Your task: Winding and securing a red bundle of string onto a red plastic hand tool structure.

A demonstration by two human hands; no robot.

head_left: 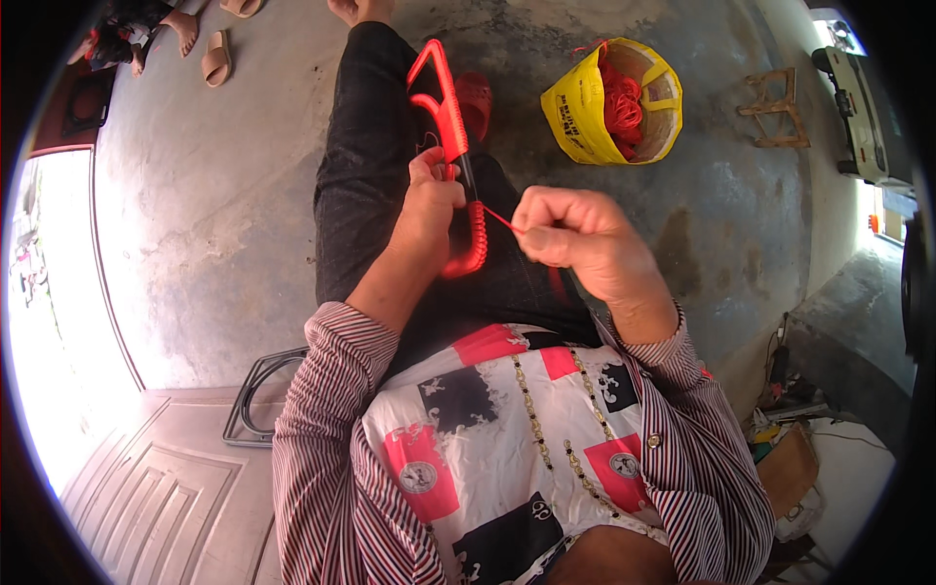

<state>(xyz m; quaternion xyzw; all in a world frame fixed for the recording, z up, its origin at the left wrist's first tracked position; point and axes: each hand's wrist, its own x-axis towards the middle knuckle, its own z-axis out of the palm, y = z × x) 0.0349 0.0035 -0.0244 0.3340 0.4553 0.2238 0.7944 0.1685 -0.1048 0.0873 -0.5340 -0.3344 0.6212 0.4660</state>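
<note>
Over my lap is a narrow frame, mostly wound in red cord, with a short bare black stretch near its middle. My left hand is closed around the frame beside that black stretch. Below it, tight ridged coils run down to a bent lower corner. A taut strand of red cord leads from the top of these coils to my right hand, which pinches it between thumb and bent fingers. My right hand is to the right of the frame, not touching it.
A yellow bag with loose red cord stands on the concrete floor. Beyond my right side are a small wooden stool and a vehicle. A red shoe shows beside my leg. Tan slippers and another person's feet are far left.
</note>
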